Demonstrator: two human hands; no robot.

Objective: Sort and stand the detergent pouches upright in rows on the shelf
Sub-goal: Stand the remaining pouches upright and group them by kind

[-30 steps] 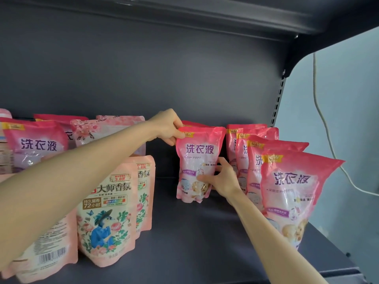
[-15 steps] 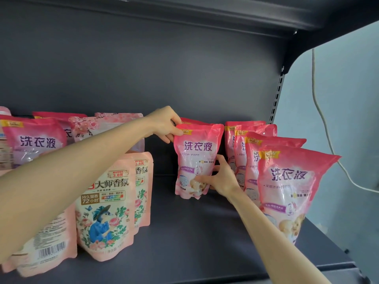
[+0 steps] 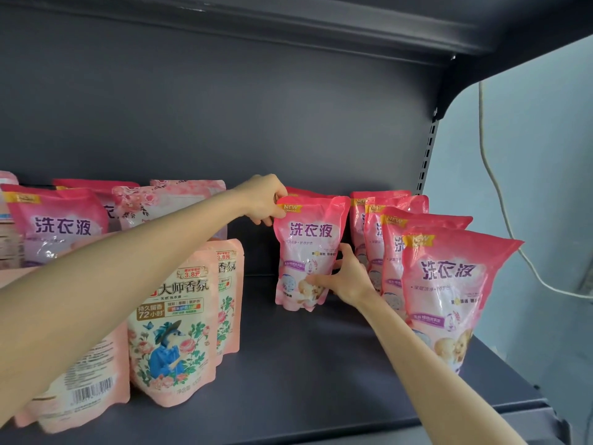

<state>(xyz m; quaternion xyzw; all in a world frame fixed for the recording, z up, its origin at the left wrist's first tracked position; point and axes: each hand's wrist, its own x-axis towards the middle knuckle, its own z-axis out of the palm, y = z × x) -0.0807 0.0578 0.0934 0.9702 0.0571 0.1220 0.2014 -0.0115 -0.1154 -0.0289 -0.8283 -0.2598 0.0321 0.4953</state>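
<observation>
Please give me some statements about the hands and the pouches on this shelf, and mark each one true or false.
1. The left hand grips the top corner of the pink pouch at the middle of the shelf. True.
2. The right hand rests flat on the shelf, touching nothing. False: its fingers press the lower front of that pouch.
3. The held pouch lies flat on its back. False: it is upright.
4. A row of similar pink pouches stands at the right. True.

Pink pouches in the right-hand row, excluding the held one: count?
4, one behind another: front, second, third, rearmost by the back wall. More may hide behind.
</observation>
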